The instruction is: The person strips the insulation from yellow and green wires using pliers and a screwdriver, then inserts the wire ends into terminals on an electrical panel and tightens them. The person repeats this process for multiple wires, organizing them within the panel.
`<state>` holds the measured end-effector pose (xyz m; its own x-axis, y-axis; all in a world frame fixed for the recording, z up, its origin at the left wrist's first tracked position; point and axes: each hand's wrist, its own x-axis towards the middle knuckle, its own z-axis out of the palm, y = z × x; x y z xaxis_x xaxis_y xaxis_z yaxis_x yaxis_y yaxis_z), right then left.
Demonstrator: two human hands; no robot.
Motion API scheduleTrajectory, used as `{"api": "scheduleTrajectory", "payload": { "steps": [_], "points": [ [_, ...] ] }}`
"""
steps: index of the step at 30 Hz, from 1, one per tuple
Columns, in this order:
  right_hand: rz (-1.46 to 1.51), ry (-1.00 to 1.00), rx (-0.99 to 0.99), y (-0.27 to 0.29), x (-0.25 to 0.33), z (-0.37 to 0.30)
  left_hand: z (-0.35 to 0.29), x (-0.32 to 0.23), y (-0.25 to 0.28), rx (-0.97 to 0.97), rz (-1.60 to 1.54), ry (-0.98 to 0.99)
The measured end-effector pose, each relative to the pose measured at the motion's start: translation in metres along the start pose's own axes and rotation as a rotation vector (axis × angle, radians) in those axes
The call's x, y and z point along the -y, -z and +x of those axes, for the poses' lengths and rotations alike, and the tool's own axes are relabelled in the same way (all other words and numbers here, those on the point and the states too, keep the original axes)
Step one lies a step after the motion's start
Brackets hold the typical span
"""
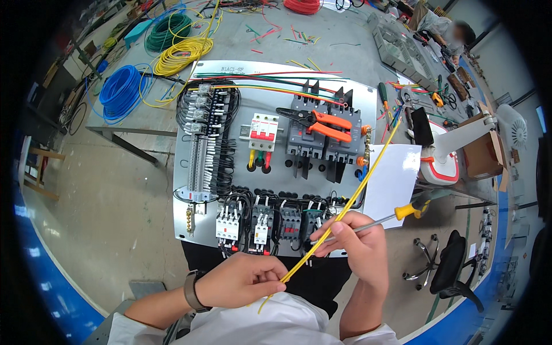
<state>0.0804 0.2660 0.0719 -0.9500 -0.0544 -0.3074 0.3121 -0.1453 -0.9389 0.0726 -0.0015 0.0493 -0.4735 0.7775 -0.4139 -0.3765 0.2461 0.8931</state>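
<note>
A length of yellow wire (368, 175) runs slantwise between my hands, its upper end reaching past the panel's right edge. My left hand (247, 280) pinches it near its lower end. My right hand (357, 241) grips a screwdriver (405, 211) with a yellow handle and a metal shaft, and its fingers also close round the wire. Just beyond my hands lies a metal mounting panel (241, 155) fitted with electrical parts. Orange-handled wire strippers (322, 122) rest on two dark circuit breakers (307, 146). A white and red breaker (263, 135) sits left of them.
Coils of blue (122, 92), yellow (184, 56) and green wire (168, 31) lie at the table's far left. Right of the panel are a white paper sheet (394, 181), loose tools and a small white fan (440, 152). A person (443, 29) works at the far right.
</note>
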Motion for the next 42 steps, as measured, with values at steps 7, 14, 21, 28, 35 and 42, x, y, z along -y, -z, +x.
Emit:
{"api": "scheduleTrajectory", "payload": {
  "steps": [7, 14, 21, 28, 35, 42],
  "points": [
    [0.081, 0.007, 0.013, 0.009, 0.005, 0.007, -0.016, -0.011, 0.01, -0.007, 0.071, 0.048],
    [0.135, -0.002, -0.011, 0.022, 0.013, 0.013, -0.039, -0.002, 0.02, -0.033, 0.273, 0.02],
    [0.149, -0.005, -0.078, 0.034, 0.02, 0.02, -0.066, 0.001, 0.029, -0.097, 0.416, -0.006],
    [0.132, -0.027, -0.106, 0.03, 0.016, 0.021, -0.083, 0.003, 0.031, -0.217, 0.455, 0.069],
    [0.158, 0.087, -0.139, 0.006, 0.003, 0.004, -0.081, 0.019, 0.04, -0.205, 0.254, 0.074],
    [0.17, 0.061, -0.062, -0.026, -0.006, -0.012, -0.045, -0.003, 0.007, -0.376, 0.002, -0.033]
  ]
}}
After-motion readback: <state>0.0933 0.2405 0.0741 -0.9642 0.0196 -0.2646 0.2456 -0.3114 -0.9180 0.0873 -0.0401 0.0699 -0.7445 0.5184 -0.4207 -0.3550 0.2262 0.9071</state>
